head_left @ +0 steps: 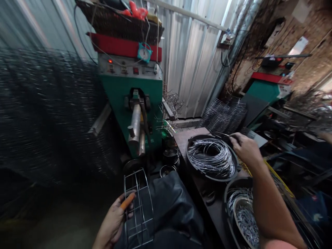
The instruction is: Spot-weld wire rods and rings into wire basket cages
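My left hand (118,214) is closed around a wire frame (140,207), a curved grid of thin metal rods, low in the view. An orange cover (128,200) sits on its thumb. My right hand (243,147) is at the far right rim of a round black tray (190,162) and pinches what looks like a thin wire (220,134). Coiled loops of silvery wire (220,162) fill that tray. Nearer to me, below my right forearm, a second black tray (228,214) holds more wire and a metal bowl (236,211) of short wire pieces.
Ahead stands a green machine (116,93) with metal electrode arms (135,121) and a lit red lamp. Stacked wire grids (52,114) rise at left; more wire racks (223,112) lean by the wall. Another green machine (264,91) and a person's sleeve (311,148) are at right.
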Demonstrator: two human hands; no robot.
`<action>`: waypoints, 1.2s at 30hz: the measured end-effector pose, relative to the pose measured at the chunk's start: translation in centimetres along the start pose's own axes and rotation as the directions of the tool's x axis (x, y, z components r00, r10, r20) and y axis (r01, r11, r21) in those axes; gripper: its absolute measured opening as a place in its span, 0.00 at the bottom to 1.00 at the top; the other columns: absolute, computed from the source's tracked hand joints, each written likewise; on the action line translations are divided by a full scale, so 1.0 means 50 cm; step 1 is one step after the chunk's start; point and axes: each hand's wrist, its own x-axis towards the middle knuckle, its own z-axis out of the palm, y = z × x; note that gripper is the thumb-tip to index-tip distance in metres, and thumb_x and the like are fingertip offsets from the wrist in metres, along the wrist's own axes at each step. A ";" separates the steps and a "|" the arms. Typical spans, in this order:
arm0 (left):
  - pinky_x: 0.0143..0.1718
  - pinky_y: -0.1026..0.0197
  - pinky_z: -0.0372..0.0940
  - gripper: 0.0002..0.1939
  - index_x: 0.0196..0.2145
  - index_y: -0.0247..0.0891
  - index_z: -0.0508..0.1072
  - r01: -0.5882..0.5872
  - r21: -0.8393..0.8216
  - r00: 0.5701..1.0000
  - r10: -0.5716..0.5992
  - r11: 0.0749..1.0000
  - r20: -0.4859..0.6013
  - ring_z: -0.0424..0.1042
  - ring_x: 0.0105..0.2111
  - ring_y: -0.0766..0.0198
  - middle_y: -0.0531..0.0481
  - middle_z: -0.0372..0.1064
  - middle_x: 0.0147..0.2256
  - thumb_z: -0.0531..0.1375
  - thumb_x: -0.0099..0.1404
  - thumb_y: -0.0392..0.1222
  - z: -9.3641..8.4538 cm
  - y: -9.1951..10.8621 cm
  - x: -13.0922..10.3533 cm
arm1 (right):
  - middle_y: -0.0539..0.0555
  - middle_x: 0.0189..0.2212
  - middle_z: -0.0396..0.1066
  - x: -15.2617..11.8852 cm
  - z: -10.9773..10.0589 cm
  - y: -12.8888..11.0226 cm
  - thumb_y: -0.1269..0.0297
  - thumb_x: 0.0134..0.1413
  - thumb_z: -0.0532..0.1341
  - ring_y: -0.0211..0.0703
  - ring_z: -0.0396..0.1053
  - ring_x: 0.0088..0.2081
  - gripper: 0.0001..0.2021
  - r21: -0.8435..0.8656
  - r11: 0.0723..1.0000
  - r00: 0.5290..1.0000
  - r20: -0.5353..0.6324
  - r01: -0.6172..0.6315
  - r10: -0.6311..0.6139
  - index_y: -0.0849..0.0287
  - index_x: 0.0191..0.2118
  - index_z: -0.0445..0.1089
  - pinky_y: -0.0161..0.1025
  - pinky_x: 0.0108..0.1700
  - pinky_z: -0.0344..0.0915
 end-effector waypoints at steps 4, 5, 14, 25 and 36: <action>0.19 0.67 0.59 0.24 0.34 0.35 0.71 -0.097 -0.076 0.994 0.101 0.992 0.051 0.63 0.23 0.69 0.50 0.68 0.30 0.66 0.33 0.37 0.003 0.018 0.013 | 0.55 0.31 0.72 -0.027 -0.034 -0.059 0.55 0.54 0.55 0.46 0.69 0.33 0.14 0.446 0.889 0.989 0.044 0.105 -0.139 0.59 0.38 0.70 0.39 0.35 0.64; 0.18 0.67 0.58 0.24 0.34 0.35 0.71 -0.119 -0.091 0.990 0.124 0.989 0.060 0.63 0.22 0.70 0.51 0.68 0.30 0.67 0.34 0.38 0.005 0.023 0.017 | 0.55 0.32 0.72 -0.029 -0.023 -0.078 0.53 0.54 0.56 0.46 0.69 0.34 0.15 0.536 0.837 0.980 0.083 0.110 -0.182 0.59 0.40 0.69 0.39 0.35 0.64; 0.15 0.67 0.56 0.27 0.31 0.31 0.72 -0.112 -0.261 0.989 0.133 0.959 0.064 0.60 0.18 0.71 0.47 0.67 0.28 0.52 0.56 0.62 -0.016 0.063 0.026 | 0.53 0.32 0.72 -0.090 0.213 -0.290 0.54 0.52 0.57 0.46 0.68 0.38 0.13 0.841 0.536 0.759 0.299 0.077 -0.579 0.57 0.35 0.71 0.40 0.43 0.64; 0.14 0.68 0.54 0.23 0.31 0.35 0.70 -0.281 -0.249 0.959 0.284 0.927 -0.027 0.58 0.17 0.74 0.53 0.66 0.25 0.64 0.46 0.57 -0.031 0.051 0.018 | 0.51 0.30 0.70 -0.162 0.325 -0.328 0.53 0.53 0.56 0.44 0.68 0.35 0.13 0.852 0.517 0.650 0.437 -0.079 -0.622 0.58 0.34 0.69 0.37 0.39 0.64; 0.13 0.69 0.52 0.18 0.29 0.35 0.68 -0.333 -0.041 0.941 0.335 0.942 0.044 0.51 0.12 0.75 0.62 0.52 0.13 0.66 0.46 0.51 -0.045 0.002 0.028 | 0.53 0.31 0.72 -0.209 0.322 -0.434 0.60 0.53 0.56 0.43 0.68 0.35 0.09 0.873 0.471 0.481 0.360 0.129 -0.799 0.58 0.32 0.71 0.38 0.39 0.63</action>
